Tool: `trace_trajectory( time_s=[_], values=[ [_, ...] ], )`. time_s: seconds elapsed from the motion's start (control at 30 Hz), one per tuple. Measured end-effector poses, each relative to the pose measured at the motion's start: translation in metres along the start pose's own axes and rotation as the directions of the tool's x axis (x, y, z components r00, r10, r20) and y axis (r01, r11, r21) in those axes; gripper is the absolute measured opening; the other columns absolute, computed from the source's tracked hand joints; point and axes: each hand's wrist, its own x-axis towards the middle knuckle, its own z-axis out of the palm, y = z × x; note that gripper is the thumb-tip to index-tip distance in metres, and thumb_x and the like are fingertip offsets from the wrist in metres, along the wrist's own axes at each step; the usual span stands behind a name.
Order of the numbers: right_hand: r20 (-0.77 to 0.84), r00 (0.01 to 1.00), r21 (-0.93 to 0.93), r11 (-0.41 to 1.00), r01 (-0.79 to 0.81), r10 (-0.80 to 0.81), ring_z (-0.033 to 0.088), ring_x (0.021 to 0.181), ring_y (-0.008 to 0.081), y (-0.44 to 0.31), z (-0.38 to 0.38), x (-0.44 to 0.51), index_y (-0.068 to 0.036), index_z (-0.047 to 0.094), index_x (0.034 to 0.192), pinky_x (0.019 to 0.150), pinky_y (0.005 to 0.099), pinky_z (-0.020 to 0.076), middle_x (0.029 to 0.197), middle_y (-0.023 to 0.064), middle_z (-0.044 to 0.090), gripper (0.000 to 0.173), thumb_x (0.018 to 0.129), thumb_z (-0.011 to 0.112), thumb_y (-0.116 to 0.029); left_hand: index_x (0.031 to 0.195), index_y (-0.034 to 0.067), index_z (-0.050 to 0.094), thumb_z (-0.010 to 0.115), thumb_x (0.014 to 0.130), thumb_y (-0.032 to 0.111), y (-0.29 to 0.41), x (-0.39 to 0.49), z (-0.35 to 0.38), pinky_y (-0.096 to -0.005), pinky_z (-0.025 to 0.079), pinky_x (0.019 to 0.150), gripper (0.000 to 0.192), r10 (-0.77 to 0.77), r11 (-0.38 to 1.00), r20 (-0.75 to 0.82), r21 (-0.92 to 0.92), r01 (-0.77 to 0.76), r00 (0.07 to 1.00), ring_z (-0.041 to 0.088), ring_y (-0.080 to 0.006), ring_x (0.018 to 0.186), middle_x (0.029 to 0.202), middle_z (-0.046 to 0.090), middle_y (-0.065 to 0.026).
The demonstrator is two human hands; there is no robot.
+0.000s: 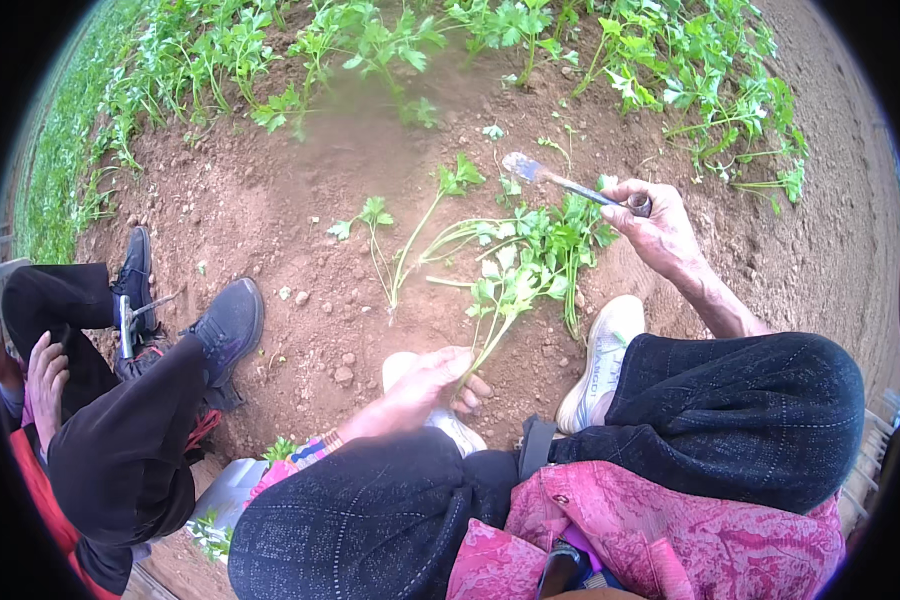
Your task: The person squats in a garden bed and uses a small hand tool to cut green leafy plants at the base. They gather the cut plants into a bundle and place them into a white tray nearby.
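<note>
My left hand (427, 384) is closed around the lower stems of a leafy green plant (504, 304) that looks like celery, low over the soil in front of my shoes. In my right hand (658, 229) is a narrow hand tool (570, 185) with a flat, soil-smeared metal blade pointing left. A round, hollow end shows by my thumb. Below the blade, a heap of cut or pulled plants (574, 229) lies on the ground, partly behind the held plant. Left of it lies a loose plant (399, 276), its pale base towards me.
Standing plants (390, 49) grow across the far side, with more at the right (720, 97). Another person's shoe (232, 322) and hand (46, 375) are at left, beside a metal-headed tool (127, 326). A pale bag or sheet (229, 487) with leaves lies behind my left knee.
</note>
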Motion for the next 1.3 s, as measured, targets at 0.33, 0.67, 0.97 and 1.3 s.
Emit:
trace_trajectory(
  time_s=[0.33,0.67,0.97,1.3],
  values=[
    [0.425,0.903,-0.673,0.644,0.363,-0.065,0.058,0.065,0.0324,-0.057,0.001,0.027,-0.008,0.063,0.079,0.059,0.042,0.0446,0.063,0.0122,0.059,0.013,0.069,0.056,-0.01,0.085,-0.007,0.061,0.06,0.073,0.007,0.059,-0.076,-0.043,-0.0448,0.038,0.09,0.018,0.55,0.821,0.494,-0.173,-0.544,0.673,0.06,-0.0312,0.088,0.089,0.062,-0.0219],
    [0.391,0.883,-0.844,0.282,0.456,-0.259,0.059,0.06,0.0323,-0.061,0.019,0.092,-0.007,0.054,0.076,0.053,0.0434,0.0454,0.059,0.0127,0.057,0.013,0.064,0.056,-0.01,0.09,0.002,0.063,0.063,0.078,0.015,0.093,0.006,-0.084,-0.0215,0.044,0.055,0.018,0.691,0.723,-0.318,0.283,-0.63,0.649,0.052,-0.0072,0.061,0.078,0.061,-0.0022],
    [0.696,0.701,-0.69,0.128,0.713,-0.153,0.062,0.063,0.0292,-0.103,0.062,0.113,-0.004,0.058,0.071,0.054,0.0399,0.0489,0.065,0.014,0.061,0.006,0.068,0.055,-0.008,0.089,-0.001,0.06,0.058,0.083,0.019,0.058,0.059,-0.055,-0.0247,0.046,0.053,0.021,0.313,0.894,-0.275,0.409,-0.184,0.909,0.057,-0.0108,0.059,0.075,0.06,-0.0055],
    [0.689,0.716,-0.689,0.209,0.694,-0.11,0.062,0.062,0.0247,-0.109,0.091,0.165,0.002,0.058,0.069,0.056,0.0382,0.0515,0.067,0.0171,0.061,0.01,0.069,0.049,-0.001,0.095,0.0,0.057,0.06,0.08,0.006,0.096,0.013,-0.051,-0.0214,0.05,0.055,0.016,0.666,0.744,-0.248,0.285,-0.604,0.703,0.058,-0.0082,0.062,0.074,0.061,-0.0034]
  ],
)
